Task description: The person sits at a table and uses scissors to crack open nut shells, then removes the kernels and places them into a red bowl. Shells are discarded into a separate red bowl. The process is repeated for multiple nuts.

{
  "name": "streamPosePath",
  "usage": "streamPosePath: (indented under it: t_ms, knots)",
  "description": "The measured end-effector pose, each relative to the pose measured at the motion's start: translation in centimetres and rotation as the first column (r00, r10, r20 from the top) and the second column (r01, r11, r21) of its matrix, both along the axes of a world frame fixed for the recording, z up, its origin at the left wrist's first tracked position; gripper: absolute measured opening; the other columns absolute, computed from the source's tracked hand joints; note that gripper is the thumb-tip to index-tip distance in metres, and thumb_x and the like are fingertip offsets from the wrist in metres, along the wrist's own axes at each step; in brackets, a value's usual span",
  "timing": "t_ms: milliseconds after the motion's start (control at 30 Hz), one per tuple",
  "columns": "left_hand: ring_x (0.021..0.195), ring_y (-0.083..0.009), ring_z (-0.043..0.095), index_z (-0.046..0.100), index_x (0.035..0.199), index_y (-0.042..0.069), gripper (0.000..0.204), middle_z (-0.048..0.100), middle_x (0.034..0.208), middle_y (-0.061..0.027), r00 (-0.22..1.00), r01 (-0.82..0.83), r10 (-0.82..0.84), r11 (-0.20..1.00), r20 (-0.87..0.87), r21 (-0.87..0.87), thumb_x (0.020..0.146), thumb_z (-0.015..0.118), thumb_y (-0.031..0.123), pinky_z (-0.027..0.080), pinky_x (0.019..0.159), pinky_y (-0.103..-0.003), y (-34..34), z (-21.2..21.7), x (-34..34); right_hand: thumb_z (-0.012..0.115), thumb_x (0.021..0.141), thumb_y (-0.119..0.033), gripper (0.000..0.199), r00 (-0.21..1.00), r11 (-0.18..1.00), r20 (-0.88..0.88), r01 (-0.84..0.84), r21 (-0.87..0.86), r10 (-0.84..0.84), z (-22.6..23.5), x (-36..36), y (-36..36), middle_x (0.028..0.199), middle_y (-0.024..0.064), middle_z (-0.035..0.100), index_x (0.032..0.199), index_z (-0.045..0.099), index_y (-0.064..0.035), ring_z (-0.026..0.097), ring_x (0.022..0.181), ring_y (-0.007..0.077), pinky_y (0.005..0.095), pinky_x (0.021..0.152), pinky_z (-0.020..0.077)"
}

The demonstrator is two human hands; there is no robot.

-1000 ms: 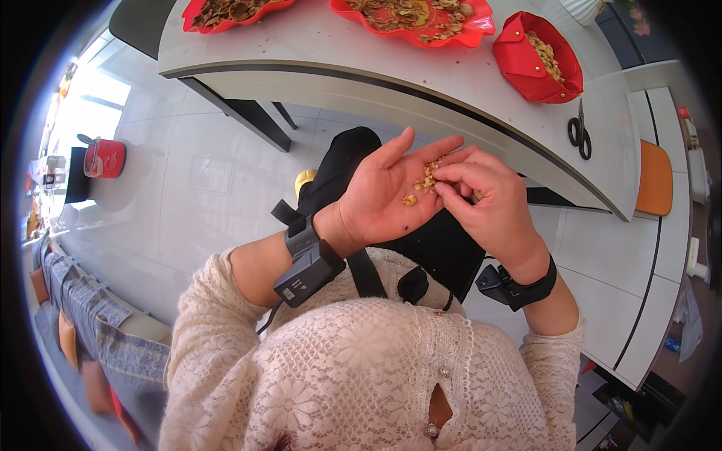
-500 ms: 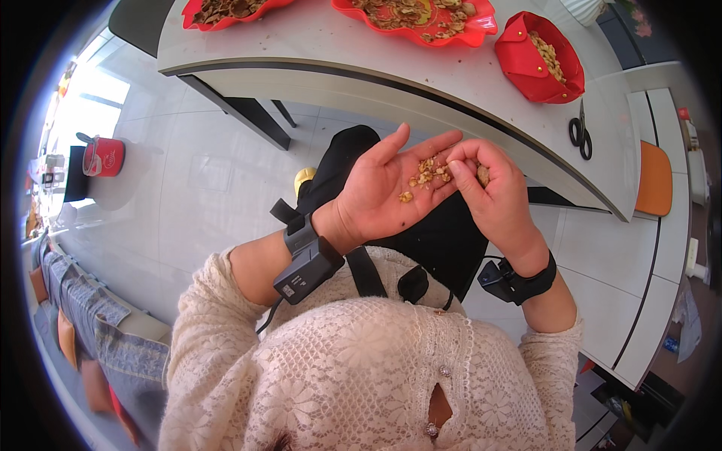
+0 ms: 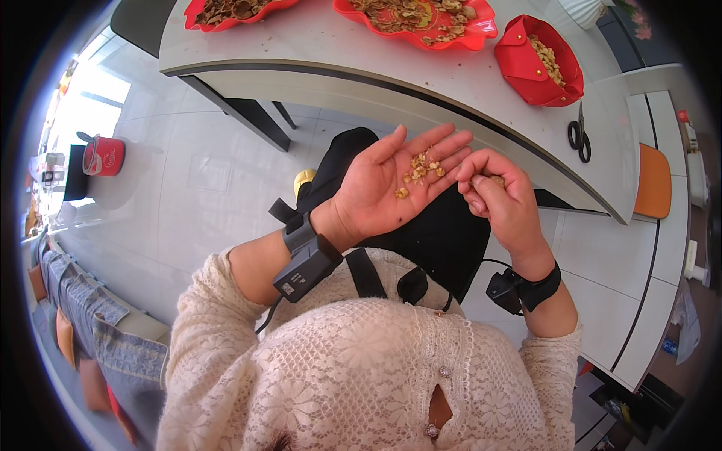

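Note:
Palm up and fingers stretched out, my left hand (image 3: 380,184) carries several small walnut kernel pieces (image 3: 421,170) lying loose on the palm and finger bases. Just beside its fingertips, my right hand (image 3: 508,201) is closed, thumb against curled fingers. A brownish walnut piece (image 3: 497,180) shows partly between them; most of it is hidden. Both hands are above my lap, in front of the table edge.
On the white table (image 3: 316,49) stand a red wavy-edged tray (image 3: 474,39) of walnut shells, a second red tray (image 3: 218,27), a red basket (image 3: 519,64) of kernels and black scissors (image 3: 580,139). An orange stool seat (image 3: 653,180) is at right, a red bucket (image 3: 110,156) at far left.
My right hand has drawn back to the right, off the left fingers, and its fingers have curled further round the walnut piece. The left palm stays almost where it was.

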State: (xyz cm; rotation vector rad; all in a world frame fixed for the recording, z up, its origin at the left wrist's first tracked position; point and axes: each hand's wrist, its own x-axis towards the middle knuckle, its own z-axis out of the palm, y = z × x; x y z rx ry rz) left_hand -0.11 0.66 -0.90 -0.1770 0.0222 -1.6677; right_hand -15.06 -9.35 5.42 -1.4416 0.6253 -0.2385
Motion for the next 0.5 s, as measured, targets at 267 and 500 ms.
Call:
streamPosePath:
  t_ms: [267, 500]
  knots:
    - [0.135, -0.0271, 0.031, 0.018, 0.145, 0.002, 0.058, 0.022, 0.151, -0.0142, 0.999, 0.012, -0.014, 0.999, 0.039, 0.048, 0.1, 0.025, 0.037, 0.025, 0.112, -0.037, -0.1, -0.2, -0.2, 0.051, 0.083, -0.001, 0.004, 0.995, 0.997, 0.084, 0.046, 0.061, -0.051, 0.0, 0.6, 0.0, 0.074, 0.0006, 0.053, 0.083, 0.054, -0.0019, 0.044, 0.059, 0.0052, 0.0199, 0.05, 0.0351]
    - [0.131, -0.0245, 0.036, 0.018, 0.145, 0.003, 0.06, 0.021, 0.152, -0.0102, 0.999, 0.032, -0.032, 0.999, 0.009, -0.034, 0.099, 0.026, 0.04, 0.03, 0.108, -0.035, -0.1, -0.6, -0.2, 0.066, 0.076, 0.001, 0.015, 0.992, 0.733, -0.124, -0.071, -0.676, -0.019, -0.4, 1.1, 1.3, 0.073, 0.0011, 0.055, 0.089, 0.06, -0.0027, 0.05, 0.061, 0.0075, 0.0228, 0.054, 0.0404]
